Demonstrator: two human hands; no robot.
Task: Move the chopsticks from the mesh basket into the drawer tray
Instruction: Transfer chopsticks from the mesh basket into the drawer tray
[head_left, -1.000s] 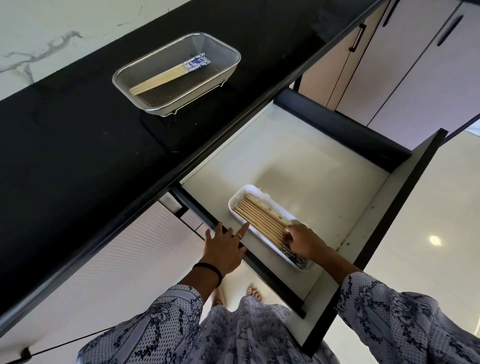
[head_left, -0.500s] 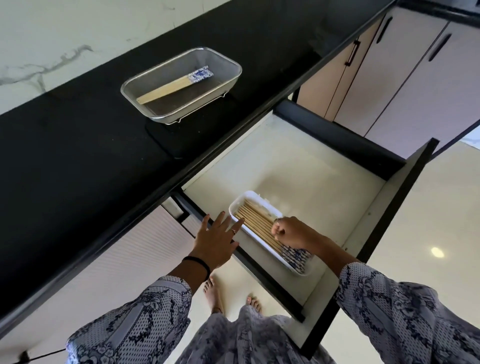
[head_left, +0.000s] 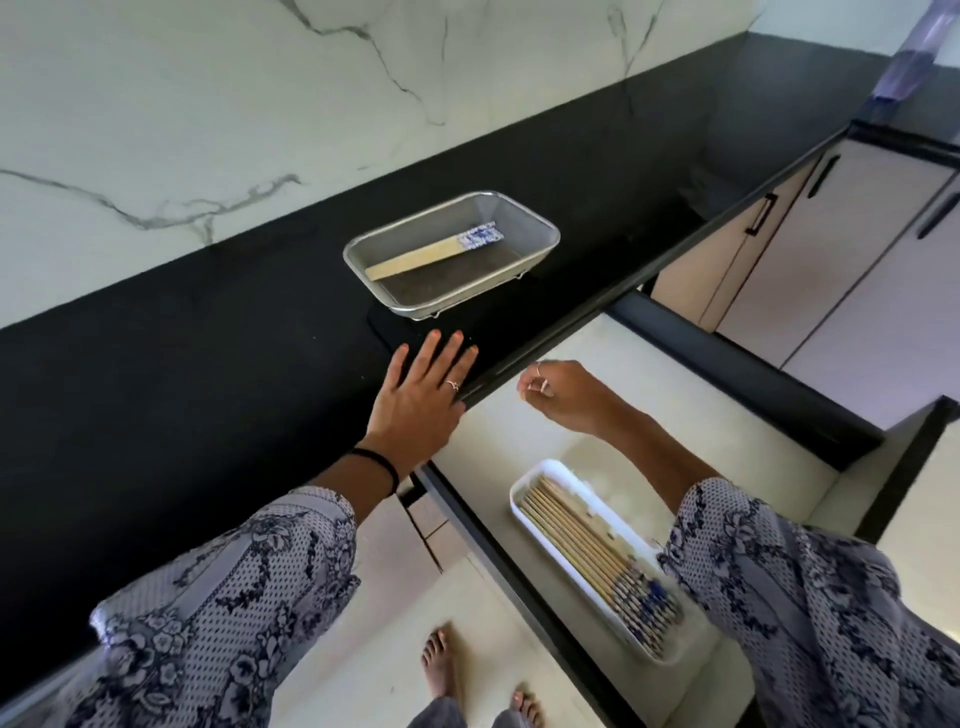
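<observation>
We see bare black stone countertop (head_left: 208, 374) before the rectangular steel mesh basket (head_left: 540, 231); its open top is unobstructed.

I count one mesh basket (head_left: 540, 244) on the black counter (head_left: 208, 374), and in it the chopsticks (head_left: 434, 252) lie so tight together that I cannot tell their exact number; it looks like one pair or two. In the open drawer (head_left: 649, 395) there is one white tray (head_left: 524, 499), holding a row of about ten chopsticks (head_left: 576, 540). I see my two hands, the left hand (head_left: 421, 400) and the right hand (head_left: 563, 392), three rings, one black wristband (head_left: 382, 462), two bare feet and three dark cabinet handles.
</observation>
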